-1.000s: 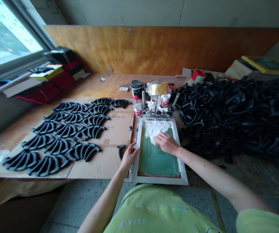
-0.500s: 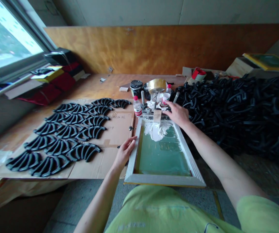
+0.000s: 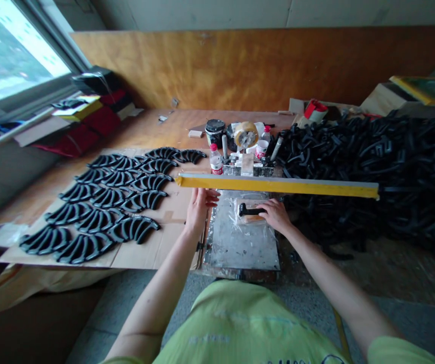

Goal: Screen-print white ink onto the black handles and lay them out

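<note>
The screen frame [image 3: 278, 186] is tilted up, its yellow-taped front edge facing me above the metal base plate [image 3: 240, 247]. My left hand [image 3: 201, 202] is just beneath the left part of that edge, fingers apart and nothing in them; whether it touches the frame is unclear. On a small block on the plate lies a black curved part [image 3: 251, 210]. My right hand [image 3: 274, 213] has its fingers closed on the right end of this part. Behind the frame stand clamp posts and a roll of tape [image 3: 246, 134].
Rows of black curved parts [image 3: 92, 220] cover the cardboard [image 3: 172, 222] at left. A large heap of black parts [image 3: 372, 156] fills the right. A red-capped bottle [image 3: 215, 161] and a dark tub [image 3: 214, 132] stand behind the frame.
The screen frame has swung up from lying flat, uncovering the plate and the black part. My right hand has come down from the frame's back to the part. My left hand has moved forward.
</note>
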